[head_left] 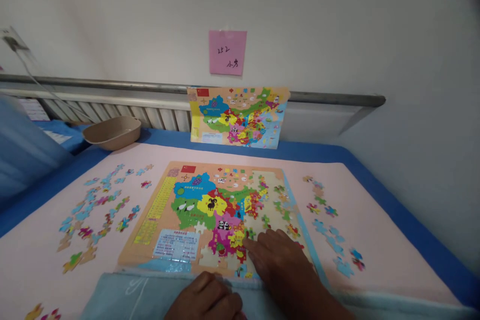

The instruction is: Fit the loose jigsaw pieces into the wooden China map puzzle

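A partly assembled map jigsaw puzzle (232, 200) lies in front of me, with bare board showing through on its right side and along the bottom. My right hand (281, 255) rests over its lower right part, fingers bent, with thumb and index fingertip closed at a small puzzle piece (249, 234) beside the yellow and magenta areas. Loose pieces (279, 205) lie on the bare board above that hand. At the puzzle's near edge, my left hand (206, 297) is curled closed; whatever is inside its fingers is hidden.
More loose pieces are scattered on the pink mat left (105, 200) and right (332, 235). A printed map picture (240, 117) stands against the wall rail (337, 98). A beige basket (112, 132) sits back left. Light blue cloth (123, 295) lies along the near edge.
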The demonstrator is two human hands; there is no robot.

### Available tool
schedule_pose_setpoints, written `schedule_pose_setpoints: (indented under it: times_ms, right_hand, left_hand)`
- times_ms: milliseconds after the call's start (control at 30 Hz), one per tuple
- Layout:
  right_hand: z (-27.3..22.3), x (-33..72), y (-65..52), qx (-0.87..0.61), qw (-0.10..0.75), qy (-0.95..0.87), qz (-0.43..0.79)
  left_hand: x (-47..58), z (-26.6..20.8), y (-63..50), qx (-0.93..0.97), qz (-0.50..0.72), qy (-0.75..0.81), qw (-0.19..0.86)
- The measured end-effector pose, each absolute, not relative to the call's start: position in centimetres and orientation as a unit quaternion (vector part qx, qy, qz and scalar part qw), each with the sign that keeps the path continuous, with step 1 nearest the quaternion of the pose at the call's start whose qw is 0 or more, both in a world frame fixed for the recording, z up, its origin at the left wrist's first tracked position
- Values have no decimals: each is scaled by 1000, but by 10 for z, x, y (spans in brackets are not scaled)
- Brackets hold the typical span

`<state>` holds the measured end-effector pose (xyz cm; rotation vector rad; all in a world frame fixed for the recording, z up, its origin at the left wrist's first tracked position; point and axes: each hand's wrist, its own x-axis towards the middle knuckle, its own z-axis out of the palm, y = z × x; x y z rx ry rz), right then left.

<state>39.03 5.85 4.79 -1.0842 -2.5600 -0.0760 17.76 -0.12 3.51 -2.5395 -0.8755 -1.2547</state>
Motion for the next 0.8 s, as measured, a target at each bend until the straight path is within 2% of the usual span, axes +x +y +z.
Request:
schedule_pose_setpoints:
  times_ms: [333,533,733,800]
  right_hand:
    - [45,390,61,-367,206,-907,-29]
    - [43,391,60,-375,196,-906,-24]
    - [43,393,61,-385,213,-898,-14]
    - [45,394,61,-388,220,-895,-4]
  left_hand:
    - [176,30,0,-841,-434,-307,95]
    - [161,44,7,-858,-390,-322,93]
    - [141,68,15,-865,-316,-387,-50]
    - [138,74,20,-864,-279,-416,-61]
